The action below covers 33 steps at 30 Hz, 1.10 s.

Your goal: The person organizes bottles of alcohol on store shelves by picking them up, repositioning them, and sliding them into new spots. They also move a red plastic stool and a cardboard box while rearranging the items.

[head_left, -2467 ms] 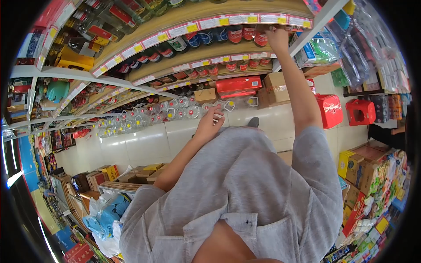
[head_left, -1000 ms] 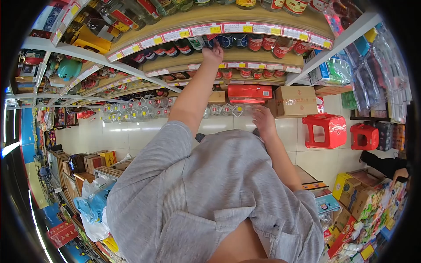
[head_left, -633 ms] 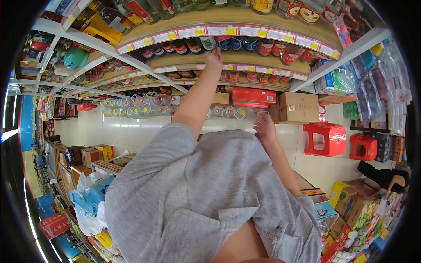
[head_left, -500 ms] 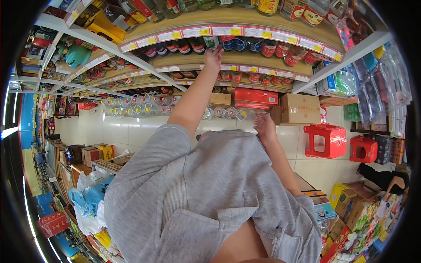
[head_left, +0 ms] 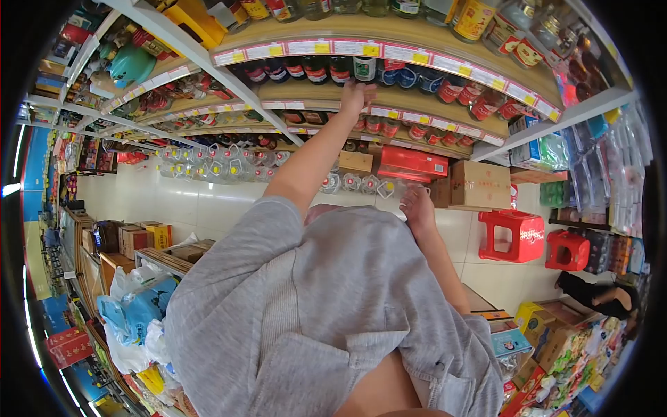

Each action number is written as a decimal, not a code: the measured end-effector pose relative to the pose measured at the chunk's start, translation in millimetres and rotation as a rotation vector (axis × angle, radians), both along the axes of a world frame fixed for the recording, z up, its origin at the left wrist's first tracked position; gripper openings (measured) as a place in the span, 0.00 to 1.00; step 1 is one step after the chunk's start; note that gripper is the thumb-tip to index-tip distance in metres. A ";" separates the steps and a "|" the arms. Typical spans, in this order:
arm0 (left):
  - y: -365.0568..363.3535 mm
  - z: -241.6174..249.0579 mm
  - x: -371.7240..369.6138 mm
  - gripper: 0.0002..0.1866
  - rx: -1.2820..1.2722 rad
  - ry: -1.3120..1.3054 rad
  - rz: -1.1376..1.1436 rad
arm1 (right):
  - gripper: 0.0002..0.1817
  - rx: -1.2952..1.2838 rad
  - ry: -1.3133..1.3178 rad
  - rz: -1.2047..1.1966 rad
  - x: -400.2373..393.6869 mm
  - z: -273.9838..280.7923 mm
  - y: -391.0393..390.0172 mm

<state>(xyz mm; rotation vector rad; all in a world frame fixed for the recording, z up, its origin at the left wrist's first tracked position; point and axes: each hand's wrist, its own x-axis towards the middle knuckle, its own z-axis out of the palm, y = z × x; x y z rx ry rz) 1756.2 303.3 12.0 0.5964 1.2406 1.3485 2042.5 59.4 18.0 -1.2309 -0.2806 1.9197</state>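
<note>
My left hand [head_left: 356, 98] is stretched out to the shelf edge, its fingers apart, just below a green bottle with a white label [head_left: 364, 69]. That bottle stands upright in the row; the hand does not hold it. To its left are dark bottles with red labels [head_left: 316, 71], to its right bottles with blue labels [head_left: 408, 77]. Low in front of my body, my right hand [head_left: 417, 206] hangs with loosely bent fingers and nothing visible in it. Behind it lies a red box [head_left: 410, 163] at the foot of the shelves.
Price tags line the upper shelf edge [head_left: 371, 48]. Large clear jugs [head_left: 215, 167] stand on the floor at left. A brown carton [head_left: 479, 184], a red stool [head_left: 512, 236] and a smaller red stool [head_left: 567, 250] are to the right. Plastic bags [head_left: 139, 306] lie at lower left.
My left hand has drawn down slightly from the white-labelled bottle, and its fingers have spread. The view has shifted a little; my right hand stays low near my body.
</note>
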 end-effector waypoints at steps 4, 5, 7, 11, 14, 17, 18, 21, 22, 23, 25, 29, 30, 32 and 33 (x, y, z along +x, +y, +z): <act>-11.3 -16.6 -20.3 0.42 0.110 0.187 0.130 | 0.17 -0.024 -0.081 0.031 -43.1 -12.0 -8.6; -15.8 -23.2 -33.0 0.46 0.150 0.269 0.008 | 0.17 -0.031 -0.098 0.026 -57.3 -17.3 -12.3; -20.1 -20.4 -48.2 0.47 0.208 0.347 -0.106 | 0.17 -0.040 -0.108 0.018 -89.9 -25.6 -19.9; -14.9 -29.7 -66.8 0.50 0.230 0.409 -0.241 | 0.18 -0.035 -0.122 0.083 -158.8 -29.2 -42.9; -6.2 -32.1 -75.8 0.45 0.265 0.491 -0.281 | 0.19 -0.039 -0.156 0.140 -189.2 -30.4 -60.4; -7.6 -38.8 -78.1 0.37 0.288 0.558 -0.316 | 0.19 -0.071 -0.210 0.122 -208.7 -25.9 -79.4; -10.0 -38.7 -84.1 0.35 0.280 0.547 -0.326 | 0.18 -0.065 -0.230 0.134 -212.1 -20.7 -84.3; -25.5 -22.6 -107.1 0.31 0.235 0.459 -0.192 | 0.16 -0.059 -0.303 0.174 -219.1 -6.4 -88.8; -27.9 -22.3 -114.2 0.30 0.257 0.497 -0.120 | 0.16 -0.044 -0.313 0.166 -220.3 -3.0 -86.5; -29.9 -23.1 -121.2 0.30 0.276 0.536 -0.047 | 0.17 -0.033 -0.321 0.160 -221.7 0.5 -86.4; -35.0 -20.5 -129.7 0.31 0.283 0.587 0.005 | 0.16 -0.029 -0.347 0.157 -224.8 -3.4 -86.7; -35.1 -5.9 -146.7 0.31 0.345 0.721 0.186 | 0.15 -0.029 -0.419 0.182 -233.0 -15.2 -82.5; -33.3 -4.4 -151.6 0.31 0.367 0.753 0.238 | 0.15 -0.027 -0.436 0.192 -236.7 -15.8 -82.9; -21.5 0.9 -167.4 0.31 0.283 0.878 0.130 | 0.14 0.049 -0.482 0.249 -239.0 -25.9 -89.8; -18.7 9.2 -174.3 0.32 0.261 0.906 0.065 | 0.13 0.086 -0.507 0.281 -239.2 -31.8 -94.6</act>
